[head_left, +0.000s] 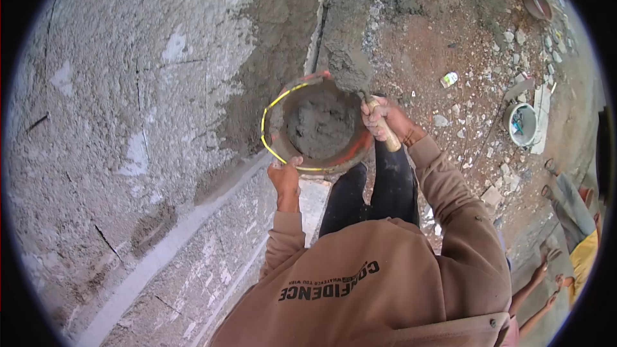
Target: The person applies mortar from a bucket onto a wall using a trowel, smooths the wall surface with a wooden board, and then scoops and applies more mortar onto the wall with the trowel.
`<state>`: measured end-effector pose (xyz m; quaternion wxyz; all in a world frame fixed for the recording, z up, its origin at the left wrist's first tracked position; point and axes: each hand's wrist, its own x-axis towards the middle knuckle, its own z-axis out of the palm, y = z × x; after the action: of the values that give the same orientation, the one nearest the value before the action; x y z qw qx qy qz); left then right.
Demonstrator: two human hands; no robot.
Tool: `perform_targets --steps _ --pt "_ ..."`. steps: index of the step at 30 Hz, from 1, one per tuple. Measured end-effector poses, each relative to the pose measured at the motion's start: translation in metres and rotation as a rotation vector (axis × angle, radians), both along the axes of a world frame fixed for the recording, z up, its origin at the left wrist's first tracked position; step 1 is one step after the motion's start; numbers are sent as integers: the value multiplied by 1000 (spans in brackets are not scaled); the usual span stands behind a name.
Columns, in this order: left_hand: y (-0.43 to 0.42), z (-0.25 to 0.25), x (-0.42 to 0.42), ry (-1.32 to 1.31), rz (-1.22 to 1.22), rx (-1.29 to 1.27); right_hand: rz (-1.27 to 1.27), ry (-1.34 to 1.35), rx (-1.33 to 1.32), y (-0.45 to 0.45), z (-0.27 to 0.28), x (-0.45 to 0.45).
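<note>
Mortar [319, 122] lies in the pan [277, 122], left of the bucket [529, 130].

The person wears a brown long-sleeved sweatshirt [398, 302], its sleeves [453, 196] ending in matching cuffs, with black chest lettering [329, 286] reading CONFIDENCE above a smaller line, WHATEVER YOU WISH, and black trousers [394, 183].

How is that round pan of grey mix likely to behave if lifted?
The pan probably feels heavy for its size, given the thick grey mix inside. The mix looks stiff enough to hold its lumps, so sloshing seems unlikely. Lifted only by the left grip at one edge, it would likely tip toward the far side.
</note>
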<state>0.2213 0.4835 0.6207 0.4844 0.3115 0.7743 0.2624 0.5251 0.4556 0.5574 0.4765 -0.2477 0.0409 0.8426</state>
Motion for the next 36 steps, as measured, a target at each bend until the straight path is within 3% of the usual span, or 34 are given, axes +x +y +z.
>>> perform_targets --steps 7,11,13,15,16,19,21,23,25,29,32,36 --pt "-5 -23 -12 26 96 -47 -783 -471 93 111 10 64" --pt "-11 -31 -18 99 141 -113 -1139 -851 9 202 -25 67" --pt "-15 -36 -21 131 162 -112 -1189 -946 -256 255 -53 51" --pt "-13 -31 -8 102 184 -62 -1192 -1230 -517 323 -116 11" --pt "-15 -29 -8 90 196 -40 -1075 -1384 -617 351 -117 -10" --pt "-22 -32 -17 104 194 -28 -284 -1456 2 353 -84 -51" --pt "-29 -30 -18 100 200 -41 -352 -1366 314 311 -25 -72" --pt "-31 -34 -35 101 194 -81 -342 -1292 389 248 22 -66" --pt "-35 -27 -45 98 114 -41 -172 -1252 433 179 41 -49" --pt "-43 -5 -57 42 -2 87 680 -779 536 59 59 3" --pt "-43 44 -41 24 -119 114 945 -1219 639 5 24 -29" --pt "-56 72 -43 -36 -163 226 861 -1112 439 -38 28 -84"
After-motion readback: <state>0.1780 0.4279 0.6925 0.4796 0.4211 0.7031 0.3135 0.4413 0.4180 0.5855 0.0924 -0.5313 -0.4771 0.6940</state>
